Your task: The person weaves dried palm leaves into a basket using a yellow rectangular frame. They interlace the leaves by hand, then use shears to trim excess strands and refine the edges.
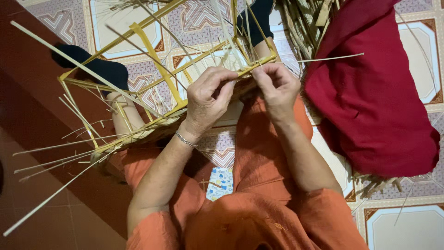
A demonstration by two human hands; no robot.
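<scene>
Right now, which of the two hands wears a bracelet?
The left hand: a thin silver chain bracelet circles its wrist. The right hand, pinching the same bamboo frame, has a bare wrist.

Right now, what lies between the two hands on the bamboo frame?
Head view: only the frame's woven bamboo rim spans the narrow gap between left hand and right hand.

A woven frame (152, 88) rests across the person's knees — left hand (208, 99) and right hand (277, 90) side by side on its near rim; a folded cloth (370, 92) lies right, on the floor (402, 222).
</scene>
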